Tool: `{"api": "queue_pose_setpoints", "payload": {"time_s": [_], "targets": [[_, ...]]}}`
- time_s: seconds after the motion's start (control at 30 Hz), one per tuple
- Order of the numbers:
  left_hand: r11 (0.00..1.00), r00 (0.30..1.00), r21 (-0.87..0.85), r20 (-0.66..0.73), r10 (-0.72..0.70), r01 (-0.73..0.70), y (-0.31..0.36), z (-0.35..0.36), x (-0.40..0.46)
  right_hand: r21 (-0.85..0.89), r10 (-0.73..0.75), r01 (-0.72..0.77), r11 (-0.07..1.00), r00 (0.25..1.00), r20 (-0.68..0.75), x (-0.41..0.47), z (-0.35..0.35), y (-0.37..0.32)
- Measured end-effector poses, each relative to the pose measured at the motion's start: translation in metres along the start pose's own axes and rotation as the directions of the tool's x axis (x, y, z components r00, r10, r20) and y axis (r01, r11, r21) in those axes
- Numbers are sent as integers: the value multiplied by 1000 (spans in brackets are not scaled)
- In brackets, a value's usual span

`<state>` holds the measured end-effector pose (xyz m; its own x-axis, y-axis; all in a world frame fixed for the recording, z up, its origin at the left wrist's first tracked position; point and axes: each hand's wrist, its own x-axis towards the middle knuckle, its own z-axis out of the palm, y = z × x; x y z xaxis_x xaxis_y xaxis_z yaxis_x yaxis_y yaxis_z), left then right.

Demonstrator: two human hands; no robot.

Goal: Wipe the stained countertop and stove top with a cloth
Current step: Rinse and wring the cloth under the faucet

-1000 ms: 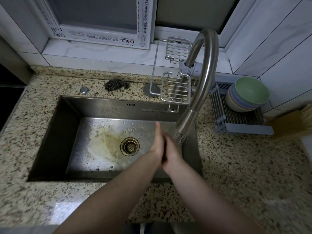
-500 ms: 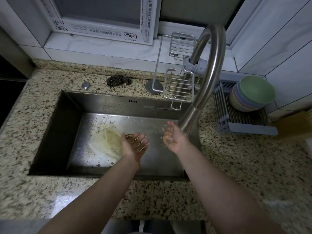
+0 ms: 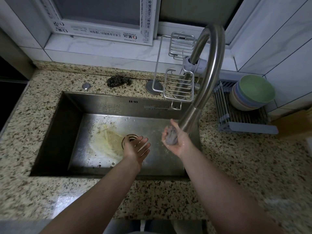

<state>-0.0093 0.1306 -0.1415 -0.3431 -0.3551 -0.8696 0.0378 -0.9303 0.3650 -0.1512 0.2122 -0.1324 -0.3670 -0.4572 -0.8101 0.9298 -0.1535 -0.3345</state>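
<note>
A small wadded grey cloth [image 3: 170, 136] lies in the palm of my right hand [image 3: 181, 144], which cups it, fingers curled, just under the spout of the steel faucet [image 3: 194, 108]. My left hand [image 3: 136, 148] hovers over the drain with its fingers spread and holds nothing. Both hands are above the steel sink [image 3: 70, 125], whose floor has a yellowish stain beside the drain. Speckled granite countertop [image 3: 244, 166] surrounds the sink. A dark stove edge [image 3: 8, 93] shows at the far left.
A dark scouring pad [image 3: 118, 81] lies behind the sink. A wire caddy [image 3: 179, 88] hangs by the faucet. Stacked bowls [image 3: 253, 92] sit on a grey drying rack [image 3: 241, 119] at the right. Tiled walls and a window ledge close the back.
My hands, pressed together under the faucet a second ago, have parted. The left moved over the drain, and the right now shows the grey cloth wad in its palm.
</note>
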Motion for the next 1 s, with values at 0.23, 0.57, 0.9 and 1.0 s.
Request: {"api": "queue_pose_setpoints", "payload": {"time_s": [0.23,0.57,0.9,1.0], "targets": [[999,999,29,27,-16,16,-4,4,-4,-6,7,-6,1000,994,108,-6,4,4],[999,997,32,69,-42,40,-10,7,-9,-59,-107,101,993,989,-103,-16,6,2],[963,972,262,198,-126,71,-24,33,-16,-152,-60,65,986,998,35,-25,-4,0],[946,930,307,307,-200,102,-28,50,-21,-378,-43,44,925,999,12,-35,-3,8]]}}
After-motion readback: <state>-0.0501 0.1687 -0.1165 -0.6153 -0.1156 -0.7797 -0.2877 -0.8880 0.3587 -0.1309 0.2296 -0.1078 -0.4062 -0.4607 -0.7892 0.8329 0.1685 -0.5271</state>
